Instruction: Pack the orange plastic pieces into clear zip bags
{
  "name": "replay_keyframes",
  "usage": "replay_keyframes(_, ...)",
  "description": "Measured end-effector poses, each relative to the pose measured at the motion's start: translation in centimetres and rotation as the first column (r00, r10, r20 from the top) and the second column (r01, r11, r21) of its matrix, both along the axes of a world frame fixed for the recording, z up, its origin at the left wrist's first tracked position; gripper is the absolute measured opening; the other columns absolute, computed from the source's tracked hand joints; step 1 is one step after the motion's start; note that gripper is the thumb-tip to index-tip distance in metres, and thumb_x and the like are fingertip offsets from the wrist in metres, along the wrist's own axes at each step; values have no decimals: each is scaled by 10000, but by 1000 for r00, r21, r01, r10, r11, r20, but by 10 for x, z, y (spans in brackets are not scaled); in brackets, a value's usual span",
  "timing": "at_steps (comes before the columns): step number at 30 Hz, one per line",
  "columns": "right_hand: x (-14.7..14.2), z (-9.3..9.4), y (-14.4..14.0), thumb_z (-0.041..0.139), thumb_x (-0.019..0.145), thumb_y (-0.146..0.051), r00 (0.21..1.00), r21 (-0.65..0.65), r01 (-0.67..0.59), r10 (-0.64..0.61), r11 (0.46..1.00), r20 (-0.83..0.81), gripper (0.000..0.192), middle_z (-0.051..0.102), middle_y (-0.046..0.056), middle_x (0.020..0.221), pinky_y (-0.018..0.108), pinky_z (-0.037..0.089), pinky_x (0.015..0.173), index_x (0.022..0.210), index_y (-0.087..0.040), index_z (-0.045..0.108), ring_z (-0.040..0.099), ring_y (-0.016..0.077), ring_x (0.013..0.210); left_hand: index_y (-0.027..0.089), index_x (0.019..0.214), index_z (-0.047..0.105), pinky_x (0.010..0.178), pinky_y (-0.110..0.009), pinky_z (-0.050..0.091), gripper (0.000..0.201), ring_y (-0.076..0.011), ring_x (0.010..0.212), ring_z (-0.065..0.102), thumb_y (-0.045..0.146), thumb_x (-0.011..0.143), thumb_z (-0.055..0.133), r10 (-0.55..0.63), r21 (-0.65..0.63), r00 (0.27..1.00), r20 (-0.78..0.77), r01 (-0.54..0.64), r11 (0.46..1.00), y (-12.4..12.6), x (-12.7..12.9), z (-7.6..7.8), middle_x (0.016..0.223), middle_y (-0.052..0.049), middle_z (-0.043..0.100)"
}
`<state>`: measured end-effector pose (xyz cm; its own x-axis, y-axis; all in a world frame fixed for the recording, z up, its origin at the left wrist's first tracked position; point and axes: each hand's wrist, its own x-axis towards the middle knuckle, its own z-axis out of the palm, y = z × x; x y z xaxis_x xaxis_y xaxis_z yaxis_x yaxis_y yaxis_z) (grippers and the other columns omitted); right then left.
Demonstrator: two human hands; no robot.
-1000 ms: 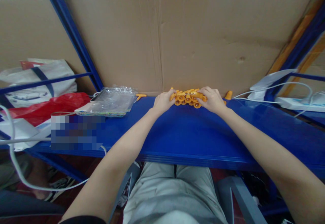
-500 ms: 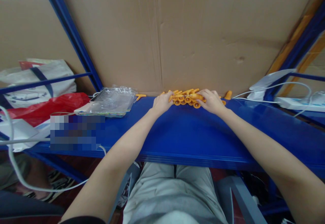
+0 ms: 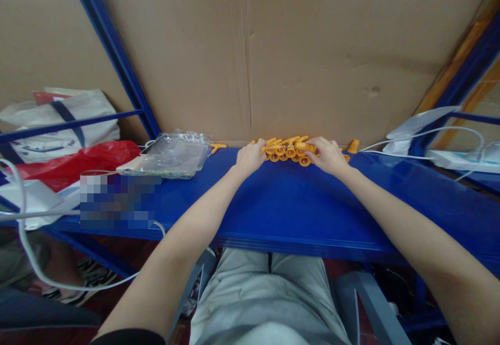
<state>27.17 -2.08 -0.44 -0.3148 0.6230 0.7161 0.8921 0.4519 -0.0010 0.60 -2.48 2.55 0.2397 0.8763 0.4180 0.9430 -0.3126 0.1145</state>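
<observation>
Several small orange plastic pieces with round, flared ends (image 3: 289,152) are heaped at the back of the blue shelf, in front of the cardboard. My left hand (image 3: 250,157) is closed at the heap's left side, fingertips pinching an orange T-handled corkscrew (image 3: 270,148) whose spiral points right. My right hand (image 3: 327,155) is closed at the right side, thumb and fingers around an orange bell-shaped piece (image 3: 305,147). The fingers partly hide both pieces. Another orange T-handled corkscrew (image 3: 219,147) with a metal spiral lies left of my left hand.
An orange cone-shaped piece (image 3: 353,146) stands right of my right hand. Left lie a clear plastic packet (image 3: 174,155) and a red bag (image 3: 89,160). White cables and a power strip (image 3: 464,160) are at the right. Cardboard (image 3: 312,53) closes off the back.
The piece in my right hand has turned slightly and sits a little apart from the one in my left. Both hands stay almost in place; the view has shifted slightly.
</observation>
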Motion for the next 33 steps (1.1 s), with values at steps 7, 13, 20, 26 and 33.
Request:
replay_keyframes(7,-4,-1,-2,510,909,-323,993,-51,-74,79,996,87,264,685,150,1109,425,446,820,1095,-203,655,621,309,1052,240,1208,634,854,-357,523,311,-279,1046,689,251,922,513,-43,-5,999,9,43,999,-4,3,-1,1092,-103,736)
replay_keyframes(13,-10,2,-5,504,911,-318,991,-62,-103,108,993,82,288,678,161,1114,454,464,852,1121,-194,657,621,319,1061,236,1255,601,905,-355,508,336,-255,1068,674,271,930,524,-155,7,987,35,155,988,2,5,-8,1141,-85,719)
replay_keyframes(20,-15,1,-5,561,878,-260,983,-100,-170,176,980,47,272,671,153,1114,477,508,892,1112,-188,679,631,313,1051,214,1136,632,913,-317,485,239,-214,1064,658,249,919,537,-318,72,943,97,312,947,10,3,-12,1123,-58,714)
replay_keyframes(26,-16,2,0,645,827,-249,977,-110,-199,188,974,-104,256,686,138,1104,527,511,947,1069,-193,707,645,313,1072,197,1112,638,817,-288,485,236,-204,935,680,299,905,590,-302,91,945,122,292,952,10,4,-12,999,-49,728)
replay_keyframes(33,-4,8,4,774,695,-258,771,-360,-492,205,793,-603,512,679,108,1168,452,598,858,1191,-218,651,694,243,996,224,1140,634,824,-284,483,256,-196,930,678,301,900,590,-276,69,956,97,270,960,15,1,-16,996,-33,729)
